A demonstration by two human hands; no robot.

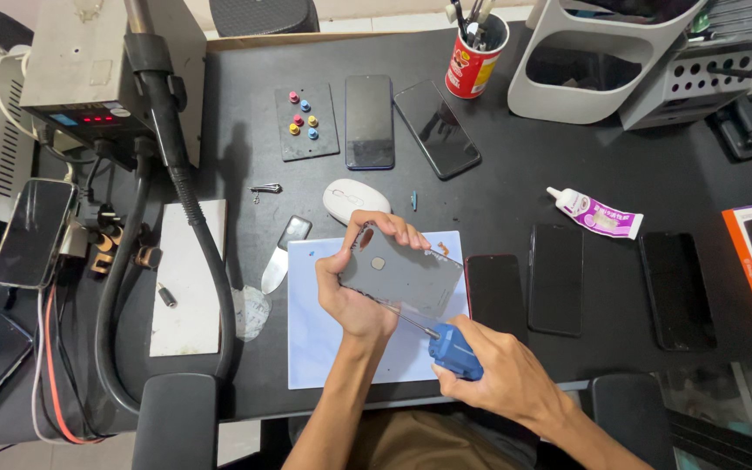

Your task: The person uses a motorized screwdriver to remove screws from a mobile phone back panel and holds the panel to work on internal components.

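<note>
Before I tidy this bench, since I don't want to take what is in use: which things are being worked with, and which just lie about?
In use:
left hand holding grey phone
right hand holding blue screwdriver
pale blue mat

Lying about:
white mouse
glue tube
two phones by the red cup
three dark phones right of the mat

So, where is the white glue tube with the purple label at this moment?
In the head view, the white glue tube with the purple label lies on the black desk, right of centre, just above two dark phones lying face up, apart from both hands.
</note>
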